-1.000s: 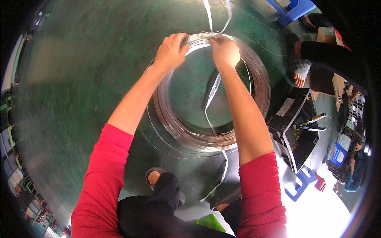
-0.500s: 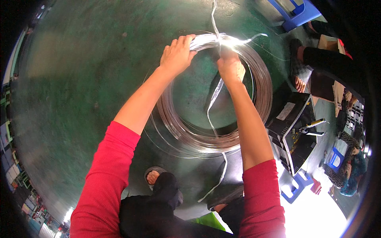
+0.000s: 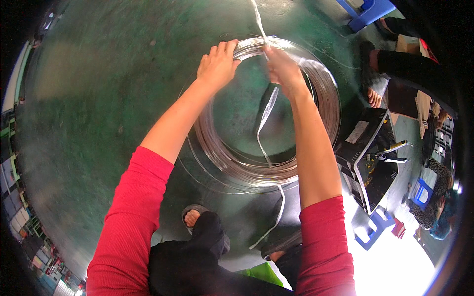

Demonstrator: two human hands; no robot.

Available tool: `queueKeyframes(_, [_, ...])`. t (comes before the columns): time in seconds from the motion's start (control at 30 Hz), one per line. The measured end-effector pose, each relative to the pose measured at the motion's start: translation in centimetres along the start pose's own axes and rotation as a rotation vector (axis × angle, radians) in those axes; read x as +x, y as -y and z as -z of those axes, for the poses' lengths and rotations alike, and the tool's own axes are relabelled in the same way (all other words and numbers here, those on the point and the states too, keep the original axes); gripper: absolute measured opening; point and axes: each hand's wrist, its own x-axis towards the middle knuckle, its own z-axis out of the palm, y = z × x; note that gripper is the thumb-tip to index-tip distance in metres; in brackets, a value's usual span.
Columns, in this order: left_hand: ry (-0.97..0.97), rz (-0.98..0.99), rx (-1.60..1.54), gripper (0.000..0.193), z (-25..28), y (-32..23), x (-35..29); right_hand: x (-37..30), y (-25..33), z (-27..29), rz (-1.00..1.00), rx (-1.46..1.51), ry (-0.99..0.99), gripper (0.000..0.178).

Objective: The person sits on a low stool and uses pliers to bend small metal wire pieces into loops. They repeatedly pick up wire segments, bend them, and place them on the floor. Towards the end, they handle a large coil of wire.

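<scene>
A large coil of thin silvery wire lies on the green floor. My left hand is closed on the coil's upper left side, fingers over the strands and thumb toward the inside. At the top of the coil, my right hand is slightly blurred, its fingers pinched on a white plastic strip that wraps the strands. One length of this strip runs away from me over the floor. Another white plastic strip crosses the coil's middle, and its tail comes out at the near side. Loose wire loops stray at the lower left.
To the right stands a black metal box with pliers on it. Blue plastic stools are at the upper right and lower right. A co-worker's leg and foot are close by on the right. My own feet are near the coil.
My right hand has shifted up and slightly left to the top of the coil. The short strip end that stuck out rightward no longer shows. My left hand keeps its hold.
</scene>
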Motion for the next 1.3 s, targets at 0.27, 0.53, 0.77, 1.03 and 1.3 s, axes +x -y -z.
queueKeyframes(0.27, [0.011,0.012,0.005,0.050,-0.3,0.2,0.0,-5.4,1.0,0.5,0.023,-0.152,0.165,0.050])
queueKeyframes(0.53, [0.019,0.008,-0.040,0.060,-0.4,0.7,0.5,-13.8,5.2,-2.1,-0.037,-0.355,1.146,0.052])
queueKeyframes(0.77, [0.132,0.080,0.072,0.078,0.7,-0.5,0.3,-1.9,2.5,0.9,0.227,-0.912,0.056,0.020])
queueKeyframes(1.03, [0.113,0.090,0.084,0.075,0.2,-0.4,0.1,3.1,0.4,-2.6,-0.045,-1.072,-0.546,0.028])
queueKeyframes(1.3, [0.056,0.049,0.069,0.073,0.1,-0.1,0.0,3.4,-1.9,-1.4,0.178,-0.460,-0.269,0.029])
